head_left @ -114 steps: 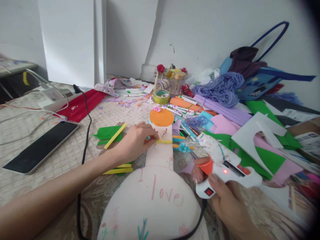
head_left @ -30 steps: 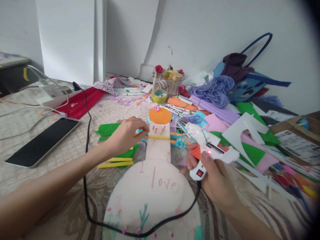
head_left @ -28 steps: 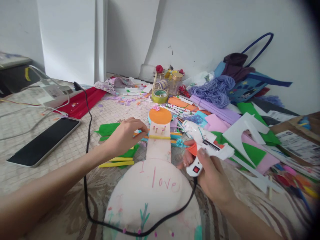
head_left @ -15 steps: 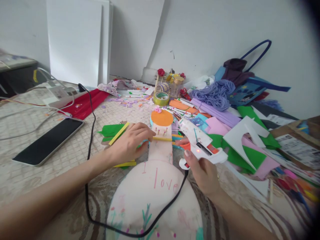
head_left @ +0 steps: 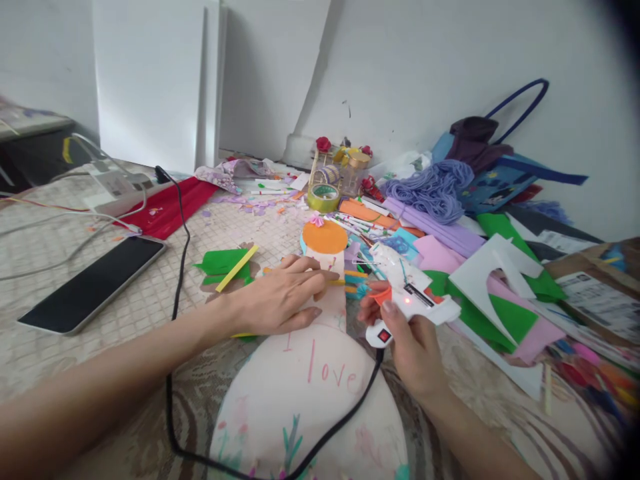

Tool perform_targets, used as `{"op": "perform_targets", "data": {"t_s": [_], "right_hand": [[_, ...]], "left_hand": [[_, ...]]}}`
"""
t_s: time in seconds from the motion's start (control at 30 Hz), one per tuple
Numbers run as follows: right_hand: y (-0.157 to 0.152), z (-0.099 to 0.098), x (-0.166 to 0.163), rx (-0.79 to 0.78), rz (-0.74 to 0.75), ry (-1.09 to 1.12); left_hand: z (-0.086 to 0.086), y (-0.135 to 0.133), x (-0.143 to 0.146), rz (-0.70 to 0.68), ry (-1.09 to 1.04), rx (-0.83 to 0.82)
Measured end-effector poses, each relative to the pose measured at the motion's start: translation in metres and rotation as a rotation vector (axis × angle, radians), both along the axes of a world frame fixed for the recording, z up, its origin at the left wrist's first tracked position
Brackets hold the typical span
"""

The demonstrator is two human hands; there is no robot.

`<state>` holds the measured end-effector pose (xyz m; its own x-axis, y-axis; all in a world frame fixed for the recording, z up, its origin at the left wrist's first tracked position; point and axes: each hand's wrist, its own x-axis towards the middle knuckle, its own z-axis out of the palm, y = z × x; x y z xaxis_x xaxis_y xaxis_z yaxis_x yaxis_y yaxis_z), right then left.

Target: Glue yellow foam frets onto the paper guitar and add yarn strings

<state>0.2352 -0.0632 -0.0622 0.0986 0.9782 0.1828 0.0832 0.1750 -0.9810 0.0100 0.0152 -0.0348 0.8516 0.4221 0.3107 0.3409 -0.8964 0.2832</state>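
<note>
A pale pink guitar-shaped cutout lies in front of me, with "I love" written on its round body and an orange disc at the top of its neck. My left hand lies flat across the neck, fingers stretched out, pressing on a thin yellow strip that crosses it. My right hand is closed round a white hot glue gun with an orange trigger and a lit red lamp. The gun's nozzle points up and left, just right of the neck. Its black cord loops over the cutout.
A dark phone lies at the left beside a power strip and red cloth. Green foam with a yellow strip sits left of my hand. Foam sheets, purple yarn, markers, a tape roll and a blue bag crowd the right and back.
My left hand has gone from pinching the yellow strip's left end to lying flat across the neck. The glue gun moved in toward the neck, then drew slightly back and down.
</note>
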Motion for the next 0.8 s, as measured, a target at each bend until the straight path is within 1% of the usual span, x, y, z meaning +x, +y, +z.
{"op": "perform_targets", "data": {"t_s": [0.23, 0.57, 0.8], "right_hand": [[0.0007, -0.0024, 0.0002, -0.009, 0.027, 0.027], [0.0005, -0.0024, 0.0009, -0.034, 0.029, 0.034], [0.0016, -0.0026, 0.0011, -0.031, 0.024, 0.018]], "left_hand": [[-0.005, 0.0011, 0.0025, -0.004, 0.038, -0.009], [-0.0048, 0.0003, 0.0053, -0.012, 0.048, 0.018], [-0.0063, 0.0015, 0.0055, -0.021, 0.049, 0.006]]}}
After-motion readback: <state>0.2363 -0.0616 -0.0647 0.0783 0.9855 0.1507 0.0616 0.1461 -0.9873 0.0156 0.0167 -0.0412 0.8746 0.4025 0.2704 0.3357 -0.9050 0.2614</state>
